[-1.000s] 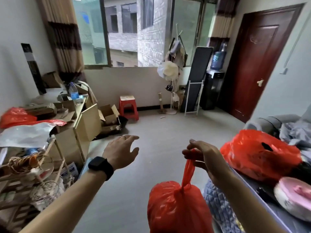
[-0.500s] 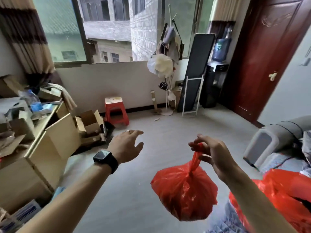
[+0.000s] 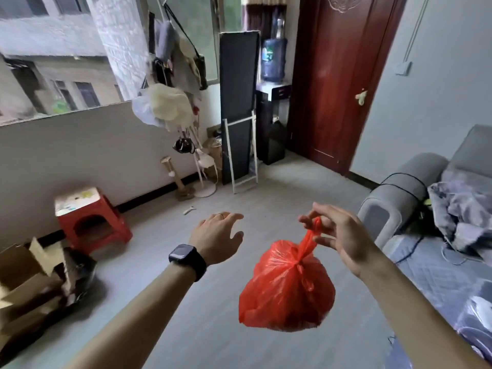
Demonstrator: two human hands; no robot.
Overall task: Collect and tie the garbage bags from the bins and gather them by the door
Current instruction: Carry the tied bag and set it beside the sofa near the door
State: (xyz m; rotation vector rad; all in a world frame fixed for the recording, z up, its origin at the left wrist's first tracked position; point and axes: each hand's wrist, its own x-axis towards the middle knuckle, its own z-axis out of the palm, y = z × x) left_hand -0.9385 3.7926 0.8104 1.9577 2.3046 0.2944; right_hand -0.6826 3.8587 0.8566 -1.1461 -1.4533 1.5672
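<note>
A tied red garbage bag [image 3: 286,294] hangs in the air in front of me, above the grey floor. My right hand [image 3: 338,235] pinches the twisted neck of the bag just above its knot. My left hand [image 3: 215,237], with a black watch on the wrist, floats to the left of the bag with fingers spread and holds nothing. The dark red door [image 3: 338,83] stands shut at the far right of the room, well beyond the bag.
A grey sofa [image 3: 404,203] with a crumpled blanket lines the right side. A red stool [image 3: 90,222] and open cardboard boxes [image 3: 32,280] sit at the left. A coat stand [image 3: 181,107], a dark leaning panel [image 3: 238,107] and a water dispenser [image 3: 273,102] stand by the far wall.
The view has swung right and moved forward toward the door. The bag has risen and swings freely from my right hand. The second red bag on the sofa has left the view.
</note>
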